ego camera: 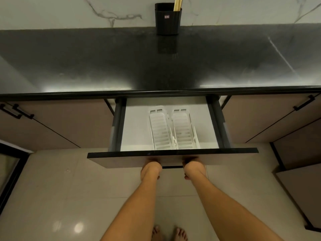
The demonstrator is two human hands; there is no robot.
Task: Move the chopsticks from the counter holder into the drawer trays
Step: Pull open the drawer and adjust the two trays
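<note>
Pale wooden chopsticks (177, 4) stand in a black holder (167, 19) at the back of the dark counter, against the marble wall. Below the counter a drawer (135, 136) is pulled open. Two white slotted trays (160, 131) (185, 131) lie side by side inside it, both with nothing in them. My left hand (150, 168) and my right hand (194, 168) are curled under the drawer front (121, 159), gripping its handle (172, 166). The fingers are hidden behind the panel.
The black countertop (156, 66) stretches wide between holder and drawer. Brown cabinet doors with black handles (16, 111) (304, 104) flank the drawer. Another cabinet (298, 153) juts out at the right. My bare feet (169, 233) stand on the glossy tile floor.
</note>
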